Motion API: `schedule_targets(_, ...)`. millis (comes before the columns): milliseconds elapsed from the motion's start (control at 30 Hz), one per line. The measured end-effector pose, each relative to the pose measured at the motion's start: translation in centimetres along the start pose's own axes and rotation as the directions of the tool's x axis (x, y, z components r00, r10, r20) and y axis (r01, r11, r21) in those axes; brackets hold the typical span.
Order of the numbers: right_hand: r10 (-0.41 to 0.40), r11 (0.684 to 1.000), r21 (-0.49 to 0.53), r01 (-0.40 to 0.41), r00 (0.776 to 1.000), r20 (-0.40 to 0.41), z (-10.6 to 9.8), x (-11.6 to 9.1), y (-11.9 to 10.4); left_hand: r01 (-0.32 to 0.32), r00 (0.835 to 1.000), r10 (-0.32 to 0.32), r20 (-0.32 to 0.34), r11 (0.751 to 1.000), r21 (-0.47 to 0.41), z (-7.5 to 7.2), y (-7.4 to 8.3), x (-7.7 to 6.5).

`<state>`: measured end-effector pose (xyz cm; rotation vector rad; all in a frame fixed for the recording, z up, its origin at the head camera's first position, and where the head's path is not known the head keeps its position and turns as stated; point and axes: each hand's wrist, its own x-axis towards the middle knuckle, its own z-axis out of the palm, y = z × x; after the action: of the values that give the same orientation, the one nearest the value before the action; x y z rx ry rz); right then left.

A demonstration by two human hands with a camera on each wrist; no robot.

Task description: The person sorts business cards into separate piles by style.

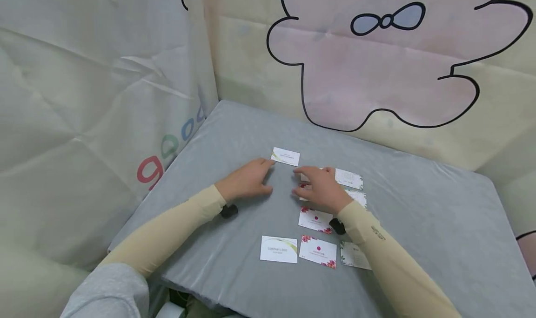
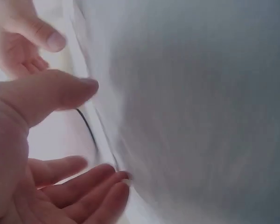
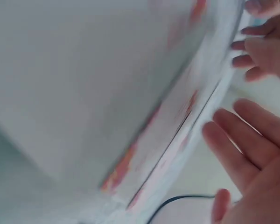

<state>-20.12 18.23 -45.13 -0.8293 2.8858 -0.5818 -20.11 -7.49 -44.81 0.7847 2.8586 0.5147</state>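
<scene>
2 loose, empty hands: left hand (image 1: pixel 246 180) just beside the far card (image 1: pixel 285 157), flat on the table (image 1: pixel 427 211); right hand (image 1: pixel 321 190) over other cards (image 1: pixel 318 252). The far card should be light, stiff, slippery: pinch opposite edges.

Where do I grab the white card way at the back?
I'd pinch the back card by its short left edge, coming from the left. It looks thin and flat, so edges are the easiest part, and the left hand is already beside its near-left corner.
</scene>
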Motion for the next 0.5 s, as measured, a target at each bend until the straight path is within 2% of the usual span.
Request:
schedule_targets(133,-0.131,0.990,-0.041,0.133,0.990,0.047,0.2,-4.6,-2.7,-0.070,0.997,0.070,0.043,0.997,-0.019,0.4,3.1,-3.8)
schedule_targets(233,-0.186,0.979,-0.062,0.192,0.979,0.089,0.4,-7.0,-4.3,-0.104,0.990,0.106,0.096,0.994,-0.024,0.9,5.0,-6.0)
schedule_targets(367,-0.208,0.968,-0.113,0.224,0.968,0.140,0.9,-8.8,-5.5,-0.125,0.978,0.119,0.169,0.992,0.023,1.7,6.4,-7.9)
schedule_targets(500,-0.210,0.957,-0.165,0.237,0.964,0.164,1.3,-9.4,-5.8,-0.146,0.976,0.130,0.175,0.986,0.080,2.1,7.0,-8.9)
